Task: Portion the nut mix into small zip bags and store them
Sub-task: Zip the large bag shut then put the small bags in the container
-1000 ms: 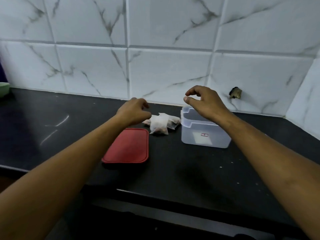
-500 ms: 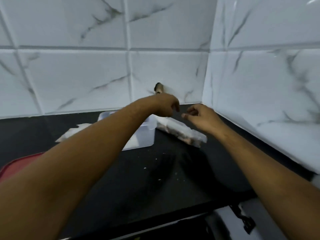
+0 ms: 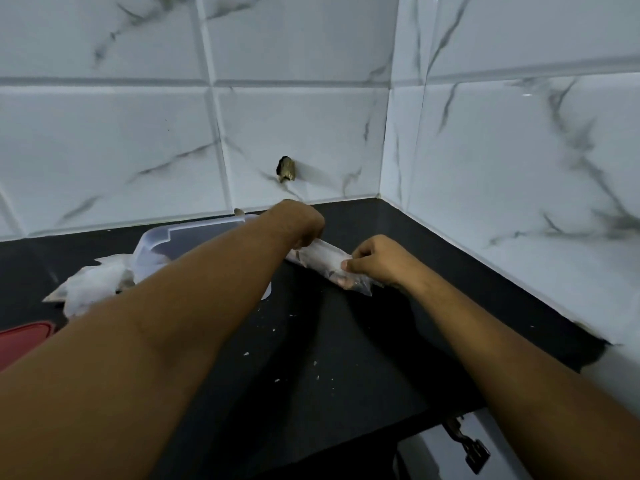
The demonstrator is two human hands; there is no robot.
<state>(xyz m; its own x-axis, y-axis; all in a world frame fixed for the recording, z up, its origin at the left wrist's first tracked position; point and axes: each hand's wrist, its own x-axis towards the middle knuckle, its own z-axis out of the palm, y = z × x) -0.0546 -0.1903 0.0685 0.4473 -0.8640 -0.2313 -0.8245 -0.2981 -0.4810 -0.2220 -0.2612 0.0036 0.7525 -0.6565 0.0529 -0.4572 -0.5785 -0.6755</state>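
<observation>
Fingers of my left hand [image 3: 300,227] and right hand [image 3: 372,259] pinch opposite ends of a zip bag [image 3: 325,263]. It lies on the black counter [image 3: 346,341] beside the clear container [image 3: 162,244].

Two walls clad in large glossy white tiles with grey marble veining are seen meeting at an inner corner: a back wall [image 3: 121,150] and a right wall [image 3: 519,174]. A small dark, brass-coloured fitting [image 3: 286,169] is set low into the back wall, left of the corner. A black countertop [image 3: 363,341] is run along both walls, and pale crumbs [image 3: 277,380] are scattered on it. At the lower right, a white cabinet panel [image 3: 429,459] with a dark metal hinge [image 3: 471,448] is glimpsed below the counter edge. Dim, cool light is reflected in the right wall's glaze.
</observation>
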